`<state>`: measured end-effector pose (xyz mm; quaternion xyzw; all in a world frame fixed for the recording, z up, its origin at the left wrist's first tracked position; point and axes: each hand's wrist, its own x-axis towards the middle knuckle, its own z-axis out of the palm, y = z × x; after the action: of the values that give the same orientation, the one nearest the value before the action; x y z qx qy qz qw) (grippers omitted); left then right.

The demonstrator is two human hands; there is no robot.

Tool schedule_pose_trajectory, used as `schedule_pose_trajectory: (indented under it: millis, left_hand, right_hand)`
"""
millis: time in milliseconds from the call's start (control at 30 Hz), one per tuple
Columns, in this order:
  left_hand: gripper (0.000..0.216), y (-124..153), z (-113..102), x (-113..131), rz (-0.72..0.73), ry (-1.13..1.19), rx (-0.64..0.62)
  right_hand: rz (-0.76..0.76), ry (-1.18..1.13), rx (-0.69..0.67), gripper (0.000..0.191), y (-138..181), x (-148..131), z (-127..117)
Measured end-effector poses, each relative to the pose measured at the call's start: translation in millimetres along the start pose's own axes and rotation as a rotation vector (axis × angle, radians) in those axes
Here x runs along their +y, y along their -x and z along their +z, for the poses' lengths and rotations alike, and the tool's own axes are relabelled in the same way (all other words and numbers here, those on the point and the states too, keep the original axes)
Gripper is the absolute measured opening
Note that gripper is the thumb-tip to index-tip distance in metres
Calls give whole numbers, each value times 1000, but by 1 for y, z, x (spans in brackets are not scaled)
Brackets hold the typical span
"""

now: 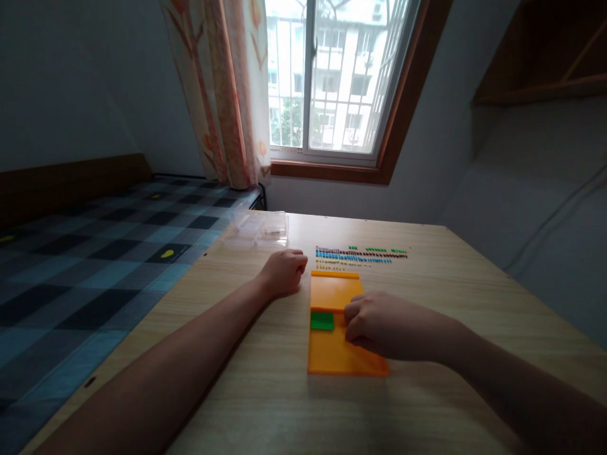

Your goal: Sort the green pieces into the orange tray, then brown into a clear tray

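Observation:
An orange tray [332,291] lies flat on the wooden table [265,392] in front of me. A patch of green pieces [322,320] sits in its left middle. My right hand [379,325] rests on the tray with the fingers curled, knuckles just right of the green patch; whether it holds anything is hidden. My left hand [283,272] lies as a loose fist on the table just left of the tray's top corner, with nothing visible in it.
Rows of small blue, dark, green and orange pieces [360,254] lie beyond the tray. A clear plastic box [258,229] stands at the table's far left corner. A bed with a checked cover [95,265] borders the table's left edge. A window and curtain are behind.

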<state>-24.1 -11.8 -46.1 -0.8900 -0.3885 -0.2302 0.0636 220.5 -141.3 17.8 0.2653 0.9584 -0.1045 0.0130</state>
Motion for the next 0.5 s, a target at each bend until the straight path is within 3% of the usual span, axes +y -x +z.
schedule_pose_trajectory:
  millis: [500]
  left_hand:
    - [16, 1, 0, -1, -3, 5, -14]
  right_hand:
    - [-22, -73, 2, 14, -3, 15, 10]
